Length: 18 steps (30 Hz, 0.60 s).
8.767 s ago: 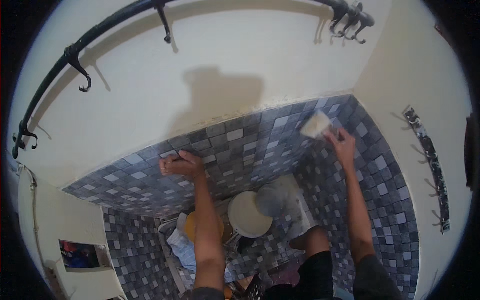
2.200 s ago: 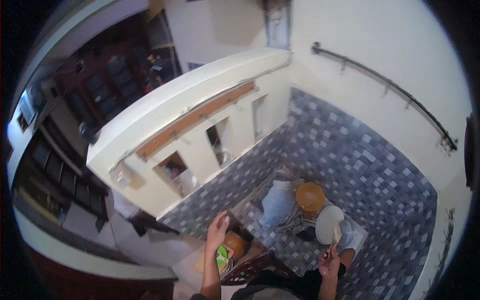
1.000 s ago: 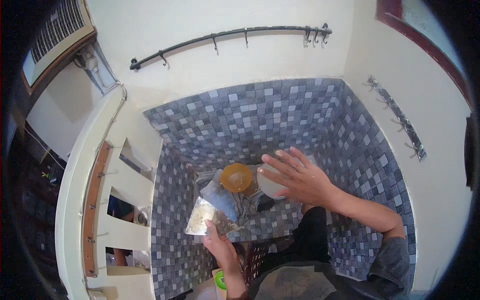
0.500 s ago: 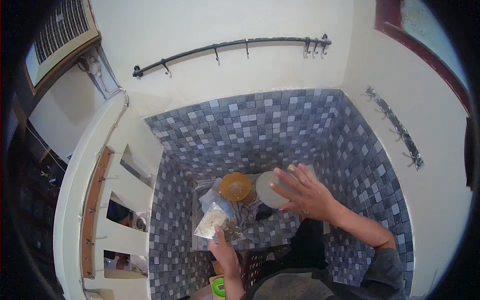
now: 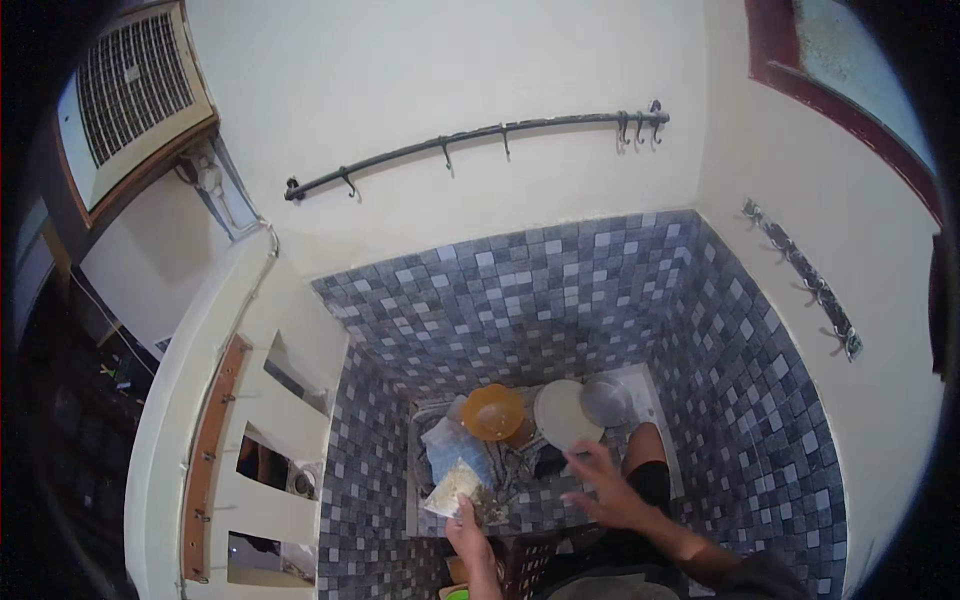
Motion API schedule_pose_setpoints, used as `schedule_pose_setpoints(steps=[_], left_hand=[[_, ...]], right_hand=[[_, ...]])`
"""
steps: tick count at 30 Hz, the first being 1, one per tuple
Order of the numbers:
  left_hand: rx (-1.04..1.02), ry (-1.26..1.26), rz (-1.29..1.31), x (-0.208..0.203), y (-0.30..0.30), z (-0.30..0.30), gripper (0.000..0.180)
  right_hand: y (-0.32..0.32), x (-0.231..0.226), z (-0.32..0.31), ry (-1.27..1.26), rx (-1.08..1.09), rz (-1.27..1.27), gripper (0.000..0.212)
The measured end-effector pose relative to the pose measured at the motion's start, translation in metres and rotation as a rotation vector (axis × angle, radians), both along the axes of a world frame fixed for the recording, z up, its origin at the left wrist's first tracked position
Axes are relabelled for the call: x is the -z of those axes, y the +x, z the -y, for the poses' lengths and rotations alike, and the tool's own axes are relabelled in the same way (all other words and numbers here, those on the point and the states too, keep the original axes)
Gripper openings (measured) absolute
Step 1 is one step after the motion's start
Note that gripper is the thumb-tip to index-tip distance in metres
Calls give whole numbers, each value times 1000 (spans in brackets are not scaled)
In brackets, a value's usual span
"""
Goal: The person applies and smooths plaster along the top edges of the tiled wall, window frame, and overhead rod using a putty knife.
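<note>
Between the thumb and fingers of my left hand [image 5: 470,535] is a small clear plastic packet [image 5: 452,490] with pale, crumbly-looking contents; I cannot tell what they are. My right hand [image 5: 614,495] is in the air over the tiled ledge, holding nothing, thumb and fingers apart. Just beyond its fingertips stands a round whitish lidded tub [image 5: 568,410]. To the left of that is an orange bowl [image 5: 493,410], and to its right a translucent grey bowl [image 5: 607,400]. A pale blue plastic bag [image 5: 450,447] lies behind the packet.
My bent knee [image 5: 648,447] rests at the ledge's right side. Below the front edge is a dark slatted crate [image 5: 522,562], with a bright green item [image 5: 456,593] beside it. Mosaic-tiled walls [image 5: 510,280] enclose the ledge. A hook rail [image 5: 480,135] runs along the back wall.
My right hand has come down and back from over the whitish tub, uncovering it and the grey bowl. My left hand keeps hold of the packet. The view has tilted upward.
</note>
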<state>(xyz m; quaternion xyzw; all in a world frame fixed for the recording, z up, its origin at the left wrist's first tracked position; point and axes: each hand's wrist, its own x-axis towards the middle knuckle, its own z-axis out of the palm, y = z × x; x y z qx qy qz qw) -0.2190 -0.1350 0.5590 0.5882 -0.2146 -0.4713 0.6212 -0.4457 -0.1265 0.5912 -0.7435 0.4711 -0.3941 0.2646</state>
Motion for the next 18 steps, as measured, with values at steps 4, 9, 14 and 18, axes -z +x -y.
schedule_pose_setpoints(steps=[4, 9, 14, 18], left_hand=[[11, 65, 57, 0, 6, -1, 47], [-12, -11, 62, 7, 0, 1, 42], [214, -42, 129, -7, -35, -10, 37], [389, 21, 202, -24, -76, -20, 33]], right_hand=[[19, 28, -21, 272, -79, 213, 63], [26, 48, -34, 212, -76, 114, 62], [30, 51, -38, 451, -55, 284, 56], [22, 83, -26, 709, -1, 489, 66]])
